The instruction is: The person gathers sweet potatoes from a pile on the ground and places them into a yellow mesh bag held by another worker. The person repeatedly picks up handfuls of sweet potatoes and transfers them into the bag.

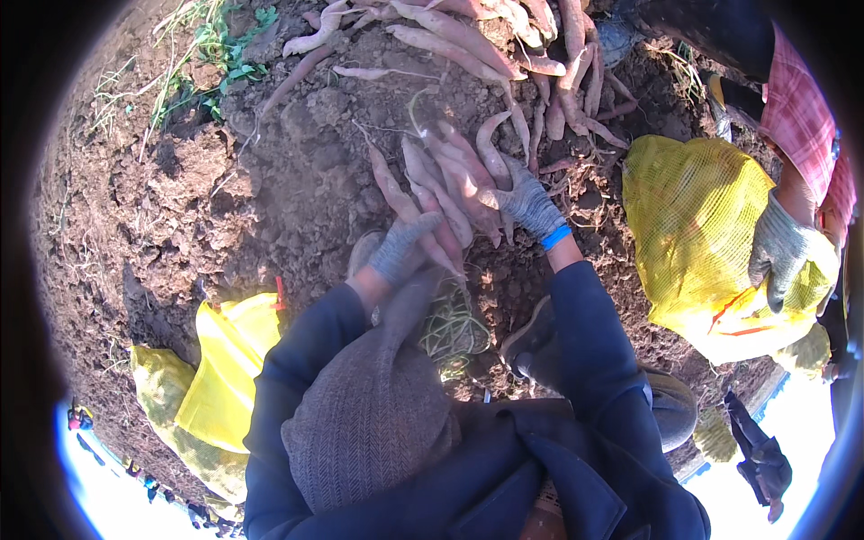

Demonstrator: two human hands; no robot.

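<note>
Several long pinkish sweet potatoes (pixel 436 184) lie side by side in a bunch on the soil between my hands. My left hand (pixel 402 247), in a grey knit glove, is closed against the near left side of the bunch, its fingers over the sweet potatoes. On the right side, my right hand (pixel 529 203), gloved in grey with a blue cuff, grips the bunch with its thumb across the sweet potatoes. Parts of its fingers are hidden behind them. The bunch is slightly blurred.
A larger sweet potato pile (pixel 468 40) lies at the far side. To the right, a co-worker's gloved hand (pixel 781 252) holds a full yellow mesh sack (pixel 697 229). Yellow sacks (pixel 236 364) stand at the left. Green vines (pixel 220 54) lie far left; dry stems (pixel 454 333) lie near my feet.
</note>
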